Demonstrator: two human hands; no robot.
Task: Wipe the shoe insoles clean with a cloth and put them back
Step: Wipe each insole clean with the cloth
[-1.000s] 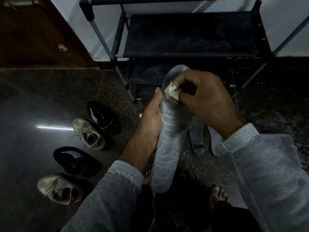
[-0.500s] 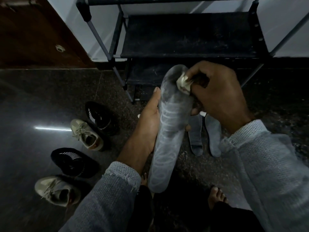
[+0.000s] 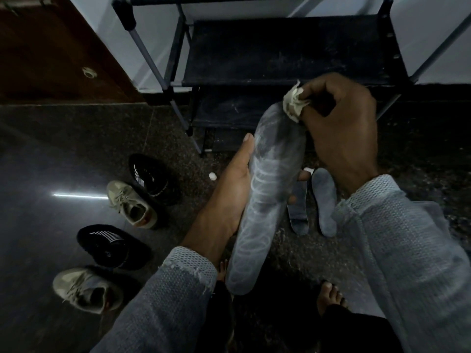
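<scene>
A: Starting at the left, what sits on the floor?

B: Four shoes on polished dark stone (image 3: 51,161). Two khaki lace-up sneakers, one near (image 3: 86,289) and one farther (image 3: 131,203), alternate with two black knit shoes bearing white stripes, one near (image 3: 109,244) and one farther (image 3: 150,175). A brown wooden door (image 3: 46,47) stands behind them.

A: And the hands?

B: The left hand (image 3: 229,189) cradles a long grey insole (image 3: 265,194) from behind, thumb laid straight along its left edge, fingertips curling round the right edge. The insole is held upright above the floor, rounded at both ends, its matte surface printed with pale loops.

A: The cloth?

B: A crumpled off-white cloth (image 3: 294,103) is pinched in the right hand (image 3: 341,131), whose fingers are clenched round it, and it touches the insole's top end. Both sleeves are grey open-weave knit.

A: Anything further right?

B: Two more flat grey insoles (image 3: 323,200) lie side by side on speckled floor, below the right hand. Behind stands a metal-tube shoe rack (image 3: 288,49) with dusty black fabric shelves.
</scene>
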